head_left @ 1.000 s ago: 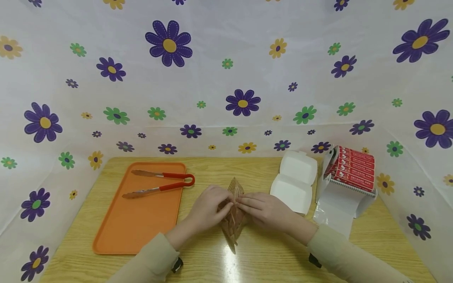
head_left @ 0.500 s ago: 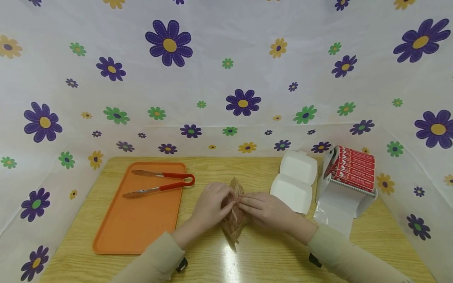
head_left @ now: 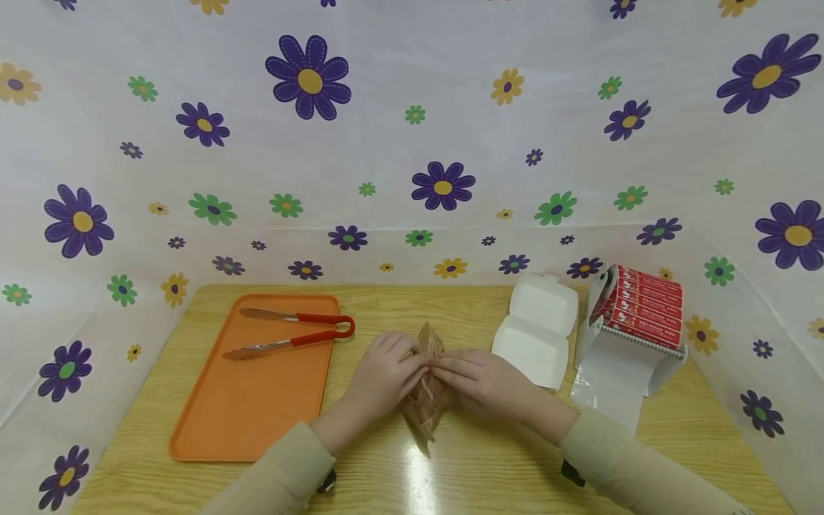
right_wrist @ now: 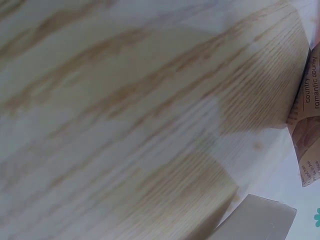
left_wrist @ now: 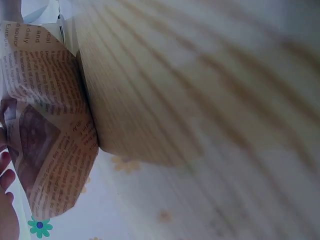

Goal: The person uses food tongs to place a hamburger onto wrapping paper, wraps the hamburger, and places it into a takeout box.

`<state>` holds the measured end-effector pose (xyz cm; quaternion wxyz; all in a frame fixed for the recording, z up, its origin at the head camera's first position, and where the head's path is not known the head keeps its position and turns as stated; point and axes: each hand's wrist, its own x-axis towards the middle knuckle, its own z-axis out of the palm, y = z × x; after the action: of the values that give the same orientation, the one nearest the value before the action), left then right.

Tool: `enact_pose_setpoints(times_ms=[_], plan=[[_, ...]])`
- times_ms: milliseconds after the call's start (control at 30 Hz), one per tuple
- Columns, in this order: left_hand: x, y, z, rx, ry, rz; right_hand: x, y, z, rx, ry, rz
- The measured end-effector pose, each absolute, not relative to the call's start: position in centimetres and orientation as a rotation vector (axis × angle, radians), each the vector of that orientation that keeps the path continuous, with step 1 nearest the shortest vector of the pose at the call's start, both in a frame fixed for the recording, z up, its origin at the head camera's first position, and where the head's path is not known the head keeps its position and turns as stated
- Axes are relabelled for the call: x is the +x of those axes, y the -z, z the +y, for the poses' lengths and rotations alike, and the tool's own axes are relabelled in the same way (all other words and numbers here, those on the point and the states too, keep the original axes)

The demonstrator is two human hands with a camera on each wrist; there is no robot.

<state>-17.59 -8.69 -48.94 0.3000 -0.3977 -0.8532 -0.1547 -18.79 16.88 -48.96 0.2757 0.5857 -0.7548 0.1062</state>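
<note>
A brown paper wrapper (head_left: 425, 418) printed like newspaper stands on the table between both hands, its top gathered into a ridge and its ends pointed. My left hand (head_left: 385, 373) pinches the gathered top from the left, while my right hand (head_left: 484, 379) pinches it from the right, the fingertips of both meeting there. In the left wrist view the wrapper's printed side (left_wrist: 52, 85) is creased, with fingers (left_wrist: 6, 177) at its upper fold. Only one end of the paper wrapper (right_wrist: 311, 107) enters the right wrist view. What lies inside is hidden.
An orange tray (head_left: 244, 415) lies on the left, with red-handled tongs (head_left: 315, 329) across its far part. To the right, an open white clamshell box (head_left: 534, 343) sits beside a white dispenser (head_left: 611, 379) holding a red-labelled roll (head_left: 646, 307). A flowered sheet (head_left: 386, 143) hangs behind the table.
My left hand has shifted slightly up and right along the wrapper's top, its fingers regripping the fold. The wrapper's near end has drawn in slightly. My right hand has stayed nearly still.
</note>
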Motion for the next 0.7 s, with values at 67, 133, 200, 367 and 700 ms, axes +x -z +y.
enact_pose_setpoints(times_ms=[67, 133, 200, 367, 700], plan=[[-17.5, 48.9, -9.0, -1.085, 0.411, -2.265, -18.8, 49.0, 16.8, 1.568, -0.296, -2.029], [-17.4, 48.9, -9.3, -1.119, 0.4, -2.262, -18.7, 49.0, 16.8, 1.563, -0.308, -2.031], [-17.2, 48.8, -9.5, -1.148, 0.375, -2.252, -18.7, 49.0, 16.8, 1.562, -0.316, -2.036], [-17.1, 48.9, -9.8, -1.18, 0.316, -2.24, -18.8, 48.9, 16.8, 1.564, -0.298, -2.035], [-17.2, 49.2, -10.1, -1.195, 0.276, -2.256, -18.8, 48.7, 16.5, 1.586, -0.302, -2.04]])
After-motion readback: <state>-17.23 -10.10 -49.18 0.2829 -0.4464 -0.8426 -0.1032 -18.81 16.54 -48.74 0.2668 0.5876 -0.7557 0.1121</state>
